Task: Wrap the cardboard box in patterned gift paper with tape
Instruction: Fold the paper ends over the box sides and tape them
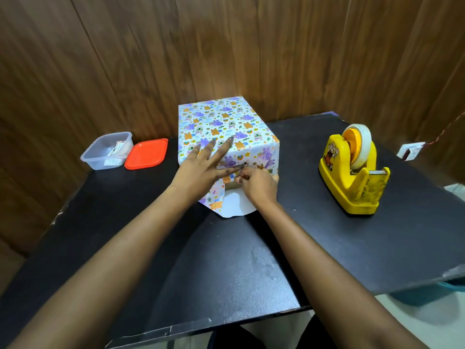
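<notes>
At frame centre, my left hand (201, 165) lies flat, fingers spread, on the box (224, 127), while my right hand (259, 183), just beside it, pinches the paper flap (236, 172).

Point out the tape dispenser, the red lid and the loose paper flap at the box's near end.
tape dispenser (352, 172), head view, yellow body.
red lid (146, 153), head view, top centre.
paper flap (234, 205), head view, white underside.

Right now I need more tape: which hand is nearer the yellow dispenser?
Right. The right hand works at the wrapped box's near face, on the dispenser's side; the left hand lies flat beyond it.
</notes>
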### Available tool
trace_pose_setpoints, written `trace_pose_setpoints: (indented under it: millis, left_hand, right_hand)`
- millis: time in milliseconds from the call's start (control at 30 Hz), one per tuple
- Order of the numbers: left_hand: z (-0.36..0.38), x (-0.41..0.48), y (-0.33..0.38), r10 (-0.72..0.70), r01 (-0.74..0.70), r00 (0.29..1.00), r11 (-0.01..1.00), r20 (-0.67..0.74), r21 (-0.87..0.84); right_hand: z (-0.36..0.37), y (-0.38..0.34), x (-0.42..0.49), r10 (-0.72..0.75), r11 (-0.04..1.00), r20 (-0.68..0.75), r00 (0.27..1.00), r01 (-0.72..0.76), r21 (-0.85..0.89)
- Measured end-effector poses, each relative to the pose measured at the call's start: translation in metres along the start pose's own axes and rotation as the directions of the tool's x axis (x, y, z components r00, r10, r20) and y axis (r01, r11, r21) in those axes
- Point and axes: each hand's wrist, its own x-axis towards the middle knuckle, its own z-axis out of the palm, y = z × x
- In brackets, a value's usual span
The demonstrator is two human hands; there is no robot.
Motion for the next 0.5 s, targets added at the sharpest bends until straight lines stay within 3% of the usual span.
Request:
trace_pose_setpoints:
  millis: [267, 500]
  left_hand:
    - [-0.003, -0.001, 0.0, -0.013, 0.012, 0.999, 1.0, 0.035, 0.01]
    - [-0.004, 0.0, 0.001, -0.015, 0.014, 0.997, 1.0, 0.072, 0.02]
  right_hand:
    - [0.013, -0.014, -0.006, 0.21, 0.972, -0.149, 0.966, -0.223, -0.072]
    - [0.002, -0.009, 0.003, 0.39, 0.921, -0.069, 0.918, -0.387, 0.05]
